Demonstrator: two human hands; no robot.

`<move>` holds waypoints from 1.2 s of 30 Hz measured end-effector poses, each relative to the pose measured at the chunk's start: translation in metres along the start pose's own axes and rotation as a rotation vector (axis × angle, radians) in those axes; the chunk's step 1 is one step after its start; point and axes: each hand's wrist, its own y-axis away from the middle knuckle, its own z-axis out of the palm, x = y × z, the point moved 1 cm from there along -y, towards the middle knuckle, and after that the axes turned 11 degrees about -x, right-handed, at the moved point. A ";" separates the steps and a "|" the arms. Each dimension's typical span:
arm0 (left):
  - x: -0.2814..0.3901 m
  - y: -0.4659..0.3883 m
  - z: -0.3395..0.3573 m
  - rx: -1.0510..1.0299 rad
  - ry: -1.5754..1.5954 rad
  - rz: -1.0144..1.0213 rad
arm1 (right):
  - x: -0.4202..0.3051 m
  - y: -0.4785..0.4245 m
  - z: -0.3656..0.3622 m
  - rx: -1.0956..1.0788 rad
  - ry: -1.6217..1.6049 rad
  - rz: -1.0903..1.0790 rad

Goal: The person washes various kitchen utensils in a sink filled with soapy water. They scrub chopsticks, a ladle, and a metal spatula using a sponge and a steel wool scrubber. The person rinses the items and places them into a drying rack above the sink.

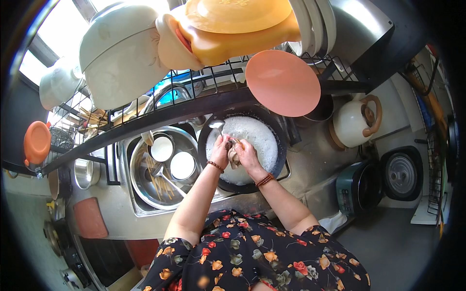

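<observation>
Both hands are over a dark wok [282,152] filled with white, foamy water. My left hand [220,152] grips a metal spoon [217,124], its shiny bowl pointing away from me. In my right hand [249,155] is a wet, greyish-beige cloth [234,160], bunched against the left fingers. The spoon's handle is mostly hidden by the fingers and cloth. To the left of the wok, a stainless steel basin [135,182] sits in the sink. It holds two white-looking bowls [182,165], several chopsticks [160,185] and a long-handled utensil [171,182].
A black wire rack [204,96] crosses above the sink, carrying large bowls [120,54] and a yellow plastic container [240,40]. A pink round dish [283,83] overhangs its front edge. To the right stand a kettle [351,123] and an open-lidded rice cooker [351,189].
</observation>
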 end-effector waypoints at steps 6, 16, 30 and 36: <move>0.024 0.007 -0.015 0.202 -0.739 0.055 | 0.046 0.009 -0.029 0.059 0.601 0.144; 0.036 0.031 0.011 0.096 -0.190 -0.281 | 0.118 0.006 -0.033 -0.073 0.546 0.138; 0.007 0.029 0.017 -0.287 0.001 -0.230 | -0.030 0.004 -0.021 0.034 0.456 -0.440; -0.006 0.037 0.042 -0.205 -0.026 -0.161 | -0.013 -0.016 -0.014 0.273 0.615 -0.241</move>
